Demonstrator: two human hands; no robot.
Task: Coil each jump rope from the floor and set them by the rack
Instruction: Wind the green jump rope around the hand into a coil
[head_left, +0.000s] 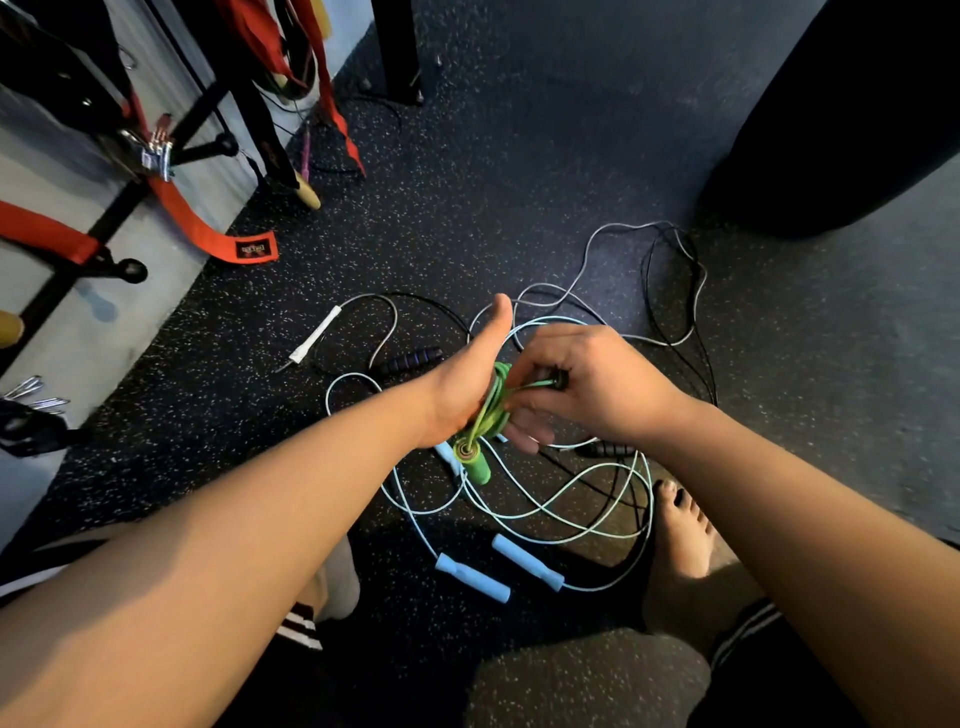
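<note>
Green jump rope (491, 410) is almost coiled: left hand (462, 379) grips the loops (thumb out), right hand (597, 384) pinches its end; next, probably tuck it.

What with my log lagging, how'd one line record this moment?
left hand: carries green rope coil | right hand: pinches its end | blue rope: floor

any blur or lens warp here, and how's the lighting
Head view: dim, the dark speckled rubber floor brightest mid-frame; right hand fingers slightly motion-blurred at the coiled green jump rope; wide-angle lens bows the base of the pale wall at left.
</note>
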